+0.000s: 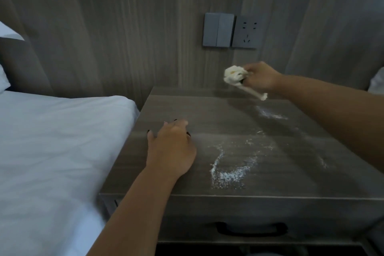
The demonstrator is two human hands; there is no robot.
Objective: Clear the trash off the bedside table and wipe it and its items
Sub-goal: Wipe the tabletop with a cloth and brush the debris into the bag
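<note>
Head view: my left hand (171, 147) rests flat at nine o'clock on the surface (207, 114), fingers spread. My right hand (259, 78) at one o'clock, fingers clamped round a crumpled white cloth (234, 76). White powder (230, 174) lies at five o'clock.

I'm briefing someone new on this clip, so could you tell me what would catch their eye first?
Probably the white powder scattered across the front right of the bedside table. Next, the right hand holding a crumpled white cloth above the table's back edge, below the wall socket. The left hand rests flat near the bed.
</note>
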